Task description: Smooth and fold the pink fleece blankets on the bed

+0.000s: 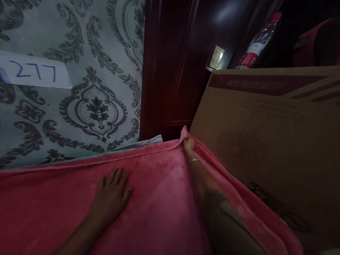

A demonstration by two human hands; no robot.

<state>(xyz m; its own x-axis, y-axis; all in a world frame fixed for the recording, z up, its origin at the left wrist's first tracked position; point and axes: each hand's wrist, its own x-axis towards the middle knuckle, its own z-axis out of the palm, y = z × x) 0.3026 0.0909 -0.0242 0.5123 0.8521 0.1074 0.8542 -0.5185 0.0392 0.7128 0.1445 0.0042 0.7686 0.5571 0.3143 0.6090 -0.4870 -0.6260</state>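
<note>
Pink blanket [159, 198] spread flat across the lower frame, far corner up at 12 o'clock by the dark wooden door [172, 71]. Right hand [189, 144] sits on that corner, fingers closed pinching the fabric. Left hand [113, 193] lies at 8 o'clock from the corner, open, palm flat on the blanket. Cardboard box [265, 134] flanks at 3 o'clock.

We were in a home bedroom: damask wallpaper [101, 106], a dark wooden door [170, 71] and a pink blanket [159, 198] showed it.
</note>
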